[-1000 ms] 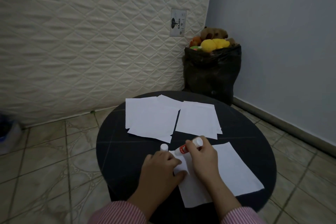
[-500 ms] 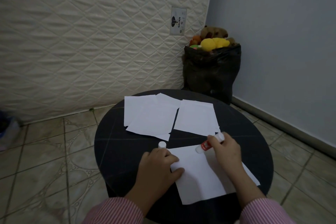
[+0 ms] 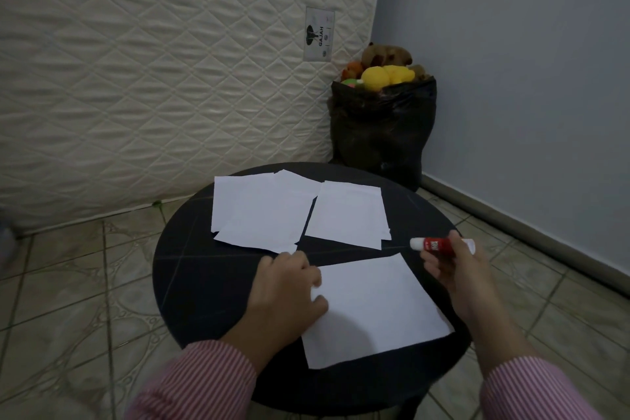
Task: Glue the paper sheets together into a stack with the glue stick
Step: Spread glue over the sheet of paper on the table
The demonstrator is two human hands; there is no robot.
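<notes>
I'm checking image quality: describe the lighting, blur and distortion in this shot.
Head view: dim, flat light, no glare; white sheet stands out against the dark table; glue stick in the right hand is slightly soft; wide-angle lens bends the mattress edge.

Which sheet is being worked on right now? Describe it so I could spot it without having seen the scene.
On the round black table, look at the near edge, closest to the person. The sheet lies alone there between the left hand, which rests on its left edge, and the right hand holding the glue stick. The other sheets overlap at the far side.
</notes>
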